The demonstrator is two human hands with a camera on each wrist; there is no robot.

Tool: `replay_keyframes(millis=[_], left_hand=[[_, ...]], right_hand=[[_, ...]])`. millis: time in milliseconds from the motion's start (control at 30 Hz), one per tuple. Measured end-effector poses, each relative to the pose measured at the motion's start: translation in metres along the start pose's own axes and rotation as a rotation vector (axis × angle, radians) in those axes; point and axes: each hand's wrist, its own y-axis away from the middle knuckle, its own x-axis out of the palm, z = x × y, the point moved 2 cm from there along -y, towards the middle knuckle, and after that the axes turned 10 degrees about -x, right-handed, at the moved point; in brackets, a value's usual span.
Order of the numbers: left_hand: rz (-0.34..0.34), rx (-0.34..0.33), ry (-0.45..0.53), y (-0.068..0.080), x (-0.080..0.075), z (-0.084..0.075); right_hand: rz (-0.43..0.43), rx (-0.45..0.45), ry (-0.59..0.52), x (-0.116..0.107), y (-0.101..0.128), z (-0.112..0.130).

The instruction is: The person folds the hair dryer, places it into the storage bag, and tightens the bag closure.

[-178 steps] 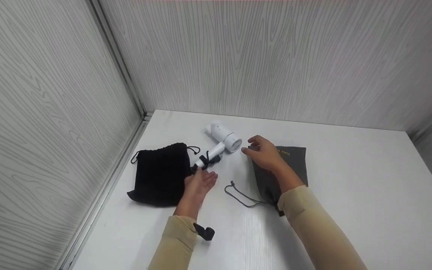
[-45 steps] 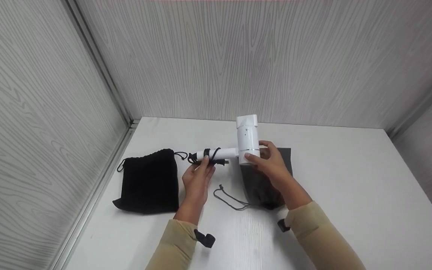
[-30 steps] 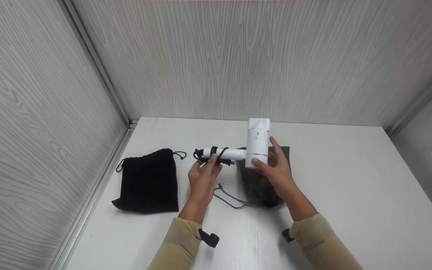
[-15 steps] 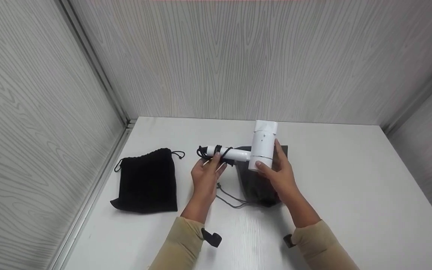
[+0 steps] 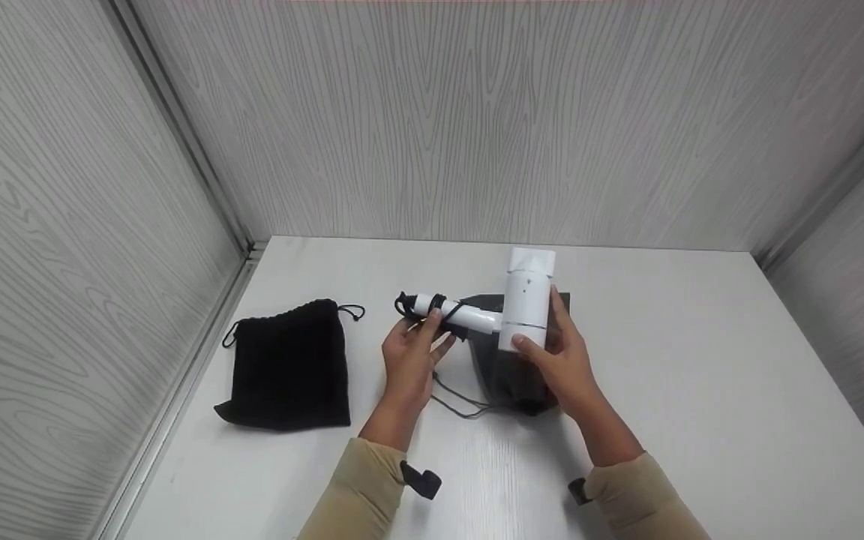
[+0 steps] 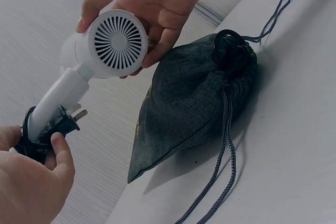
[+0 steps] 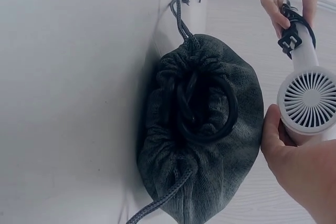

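Observation:
A white hair dryer (image 5: 526, 296) is held above the table by both hands. My left hand (image 5: 408, 364) pinches the end of its handle, where a black power cord is wound; the two-pin plug (image 6: 64, 121) sits by the fingers. Around the dryer's body my right hand (image 5: 568, 367) curls, thumb near the vented end. That round grille (image 6: 119, 41) shows in both wrist views. Below the dryer lies a bulging dark grey drawstring bag (image 6: 184, 98). Its gathered mouth shows a loop of black cable (image 7: 233, 109) inside. The rest of its contents is hidden.
A flat black drawstring bag (image 5: 289, 367) lies on the white table (image 5: 702, 360) to the left. The grey bag's cord (image 5: 456, 411) trails left across the tabletop. Wood-grain panels (image 5: 432, 127) stand behind and on both sides.
Earlier the hair dryer lay on the table with the right hand free; both hands then lifted it. Over the last second or so it moved right and slightly nearer, its handle tilting.

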Motion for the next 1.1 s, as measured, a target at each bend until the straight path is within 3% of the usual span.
replay_keyframes(millis=[200, 700, 1100], left_hand=[[0.067, 0.009, 0.021, 0.001, 0.003, -0.001], [0.099, 0.006, -0.074, 0.004, 0.007, -0.003], [0.138, -0.007, -0.106, 0.002, 0.012, -0.004]], right_hand=[[-0.003, -0.016, 0.006, -0.006, 0.006, 0.001], [0.005, -0.056, 0.003, -0.013, 0.013, 0.002], [-0.014, -0.026, -0.015, -0.018, 0.019, 0.000]])
